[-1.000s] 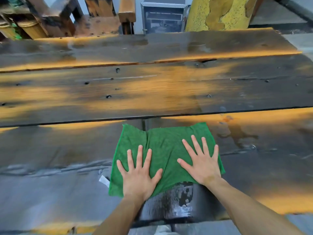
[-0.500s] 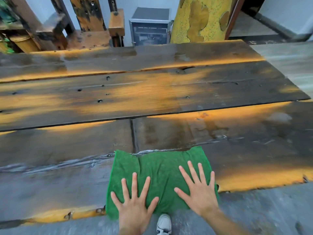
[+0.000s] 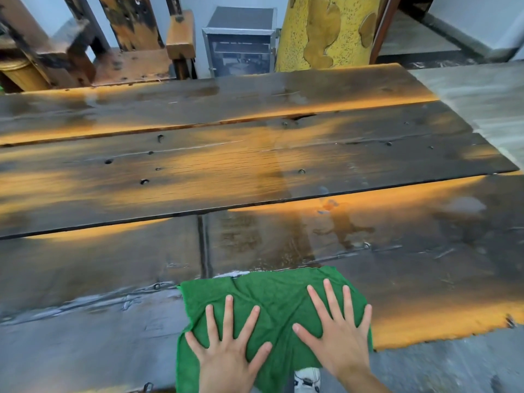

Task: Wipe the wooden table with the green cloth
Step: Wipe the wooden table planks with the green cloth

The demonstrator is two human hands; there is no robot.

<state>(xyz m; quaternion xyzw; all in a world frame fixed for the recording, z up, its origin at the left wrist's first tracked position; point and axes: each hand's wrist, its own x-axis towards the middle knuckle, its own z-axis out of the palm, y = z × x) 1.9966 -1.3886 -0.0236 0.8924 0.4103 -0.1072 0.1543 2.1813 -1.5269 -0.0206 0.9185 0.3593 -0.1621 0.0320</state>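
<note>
A green cloth [image 3: 263, 296] lies flat at the near edge of the dark plank table [image 3: 226, 171], its near part hanging over the edge. My left hand [image 3: 226, 350] presses on the cloth's left half with fingers spread. My right hand [image 3: 337, 333] presses flat on the right half, fingers also spread. A wet streak shines on the planks beyond the cloth.
A white shoe [image 3: 307, 378] shows below the table edge. Behind the table stand a metal-framed box [image 3: 241, 43], a yellow mottled panel [image 3: 326, 32] and old wooden furniture [image 3: 127, 52]. Grey floor [image 3: 482, 92] lies to the right.
Both hands have dragged the cloth toward me from mid-plank to the near edge, leaving a wet trail. Over the last half second the cloth has barely moved.
</note>
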